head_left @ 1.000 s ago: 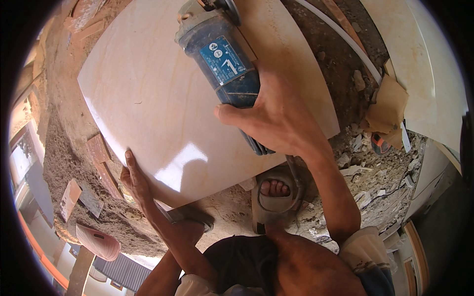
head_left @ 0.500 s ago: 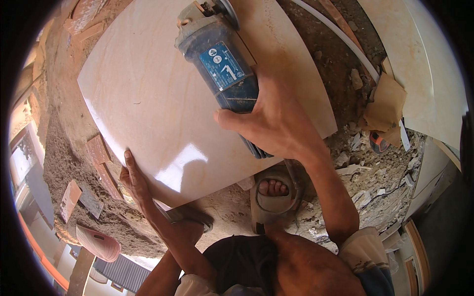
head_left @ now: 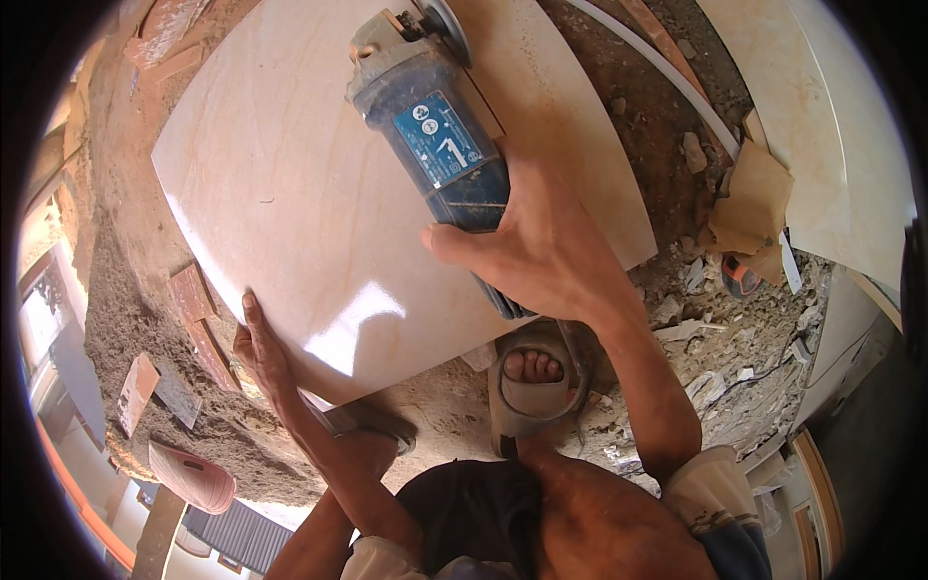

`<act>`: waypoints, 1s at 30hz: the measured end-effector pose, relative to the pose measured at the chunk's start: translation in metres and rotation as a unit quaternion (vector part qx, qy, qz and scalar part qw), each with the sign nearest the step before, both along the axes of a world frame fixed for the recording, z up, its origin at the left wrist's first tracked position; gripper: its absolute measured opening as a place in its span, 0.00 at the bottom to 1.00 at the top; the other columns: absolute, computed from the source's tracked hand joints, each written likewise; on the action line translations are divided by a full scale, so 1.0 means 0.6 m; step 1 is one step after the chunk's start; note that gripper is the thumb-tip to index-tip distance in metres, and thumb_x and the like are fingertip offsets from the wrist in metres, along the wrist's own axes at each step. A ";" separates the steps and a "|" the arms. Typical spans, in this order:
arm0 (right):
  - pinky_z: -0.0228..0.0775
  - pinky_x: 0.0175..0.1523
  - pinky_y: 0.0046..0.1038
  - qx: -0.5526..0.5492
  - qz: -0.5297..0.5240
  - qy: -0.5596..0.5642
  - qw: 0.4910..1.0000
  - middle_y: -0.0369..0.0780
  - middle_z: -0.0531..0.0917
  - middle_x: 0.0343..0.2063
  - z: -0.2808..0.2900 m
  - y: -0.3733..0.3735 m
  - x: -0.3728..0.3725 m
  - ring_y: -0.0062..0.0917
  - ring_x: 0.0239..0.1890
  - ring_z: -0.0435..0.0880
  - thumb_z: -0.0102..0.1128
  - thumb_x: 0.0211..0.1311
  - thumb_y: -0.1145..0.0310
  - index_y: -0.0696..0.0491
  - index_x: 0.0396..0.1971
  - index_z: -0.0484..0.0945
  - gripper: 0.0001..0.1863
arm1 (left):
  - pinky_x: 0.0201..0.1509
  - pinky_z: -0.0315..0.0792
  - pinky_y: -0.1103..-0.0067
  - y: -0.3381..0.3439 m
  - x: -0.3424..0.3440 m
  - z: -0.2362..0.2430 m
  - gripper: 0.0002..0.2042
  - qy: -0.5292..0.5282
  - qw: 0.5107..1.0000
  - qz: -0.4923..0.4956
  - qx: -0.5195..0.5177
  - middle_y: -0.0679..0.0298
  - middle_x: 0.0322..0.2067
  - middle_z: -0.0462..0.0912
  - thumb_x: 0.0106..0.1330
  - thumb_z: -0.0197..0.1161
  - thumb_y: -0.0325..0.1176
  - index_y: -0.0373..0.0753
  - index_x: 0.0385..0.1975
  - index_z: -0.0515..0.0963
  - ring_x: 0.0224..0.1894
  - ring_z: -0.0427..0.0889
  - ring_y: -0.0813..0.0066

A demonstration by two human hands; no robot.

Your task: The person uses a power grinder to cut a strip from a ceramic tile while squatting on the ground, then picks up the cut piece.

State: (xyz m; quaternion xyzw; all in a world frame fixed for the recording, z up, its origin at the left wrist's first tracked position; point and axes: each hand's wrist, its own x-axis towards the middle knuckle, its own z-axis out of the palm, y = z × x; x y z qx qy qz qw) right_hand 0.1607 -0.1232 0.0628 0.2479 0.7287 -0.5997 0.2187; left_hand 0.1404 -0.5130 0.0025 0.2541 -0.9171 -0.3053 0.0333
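Note:
A dusty blue angle grinder (head_left: 411,121) lies across the upper middle of the view, over a large cream, faintly veined tile (head_left: 280,135). My right hand (head_left: 541,242) is wrapped round the grinder's body, its thumb across the near end. The cutting disc (head_left: 447,31) stands on edge at the far end of the tool, close to the tile's surface; whether it touches cannot be told. At the tile's left near edge my left hand (head_left: 261,348) grips the rim, thumb on top and the other fingers mostly hidden underneath.
My sandalled foot (head_left: 534,372) is just below the tile's near edge, beside the grinder's cord (head_left: 580,377). Broken rubble (head_left: 715,372) and torn cardboard (head_left: 754,198) lie to the right, near another large tile (head_left: 822,126). A pale pipe (head_left: 667,72) runs along the far right.
My right hand and the grinder have shifted slightly toward me. My left hand and the tile look much the same.

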 end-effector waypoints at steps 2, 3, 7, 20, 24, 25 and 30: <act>0.78 0.37 0.36 -0.001 0.000 0.002 1.000 0.41 0.83 0.25 0.002 0.000 0.003 0.29 0.27 0.84 0.75 0.51 0.52 0.58 0.40 0.79 0.26 | 0.21 0.68 0.70 0.000 -0.001 0.003 0.36 -0.017 1.000 0.005 0.002 0.69 0.13 0.71 0.66 0.65 0.72 0.42 0.15 0.72 0.15 0.68 0.78; 0.78 0.38 0.35 -0.002 -0.001 0.003 1.000 0.42 0.83 0.26 0.001 0.000 0.005 0.29 0.28 0.84 0.75 0.51 0.52 0.58 0.41 0.79 0.27 | 0.22 0.68 0.70 -0.004 -0.001 0.006 0.36 -0.030 1.000 0.004 0.002 0.68 0.13 0.71 0.66 0.65 0.72 0.42 0.15 0.72 0.16 0.68 0.77; 0.78 0.39 0.35 -0.001 0.002 0.008 1.000 0.42 0.84 0.27 -0.004 0.000 0.011 0.29 0.29 0.84 0.76 0.52 0.53 0.59 0.42 0.79 0.27 | 0.23 0.70 0.70 -0.006 0.000 0.008 0.36 -0.041 0.999 0.009 0.005 0.67 0.14 0.73 0.66 0.65 0.71 0.40 0.16 0.75 0.17 0.70 0.77; 0.78 0.39 0.36 0.004 -0.005 0.004 1.000 0.43 0.84 0.28 -0.004 -0.001 0.017 0.30 0.28 0.84 0.76 0.51 0.54 0.60 0.42 0.79 0.27 | 0.28 0.73 0.69 0.000 0.000 0.007 0.35 -0.020 1.000 -0.009 0.018 0.66 0.18 0.79 0.68 0.66 0.69 0.34 0.27 0.85 0.20 0.74 0.76; 0.78 0.39 0.36 0.003 -0.008 0.013 1.000 0.43 0.84 0.28 -0.004 -0.002 0.025 0.30 0.29 0.84 0.77 0.51 0.54 0.60 0.43 0.79 0.28 | 0.30 0.74 0.68 0.005 -0.001 0.012 0.36 -0.033 0.999 0.003 0.028 0.65 0.20 0.80 0.67 0.65 0.70 0.33 0.30 0.86 0.22 0.76 0.75; 0.78 0.39 0.36 0.002 -0.010 0.016 1.000 0.43 0.84 0.28 -0.005 -0.002 0.027 0.30 0.29 0.84 0.77 0.51 0.54 0.61 0.43 0.79 0.28 | 0.31 0.75 0.67 0.004 -0.001 0.012 0.36 -0.037 0.999 0.005 0.026 0.65 0.20 0.80 0.67 0.65 0.70 0.33 0.30 0.86 0.23 0.76 0.75; 0.78 0.38 0.35 -0.010 -0.016 0.019 1.000 0.43 0.84 0.27 -0.002 -0.002 0.032 0.29 0.29 0.84 0.77 0.51 0.55 0.61 0.43 0.79 0.27 | 0.45 0.76 0.59 0.002 -0.001 0.012 0.41 -0.056 0.998 0.005 0.022 0.60 0.27 0.84 0.65 0.63 0.74 0.32 0.50 0.85 0.33 0.80 0.69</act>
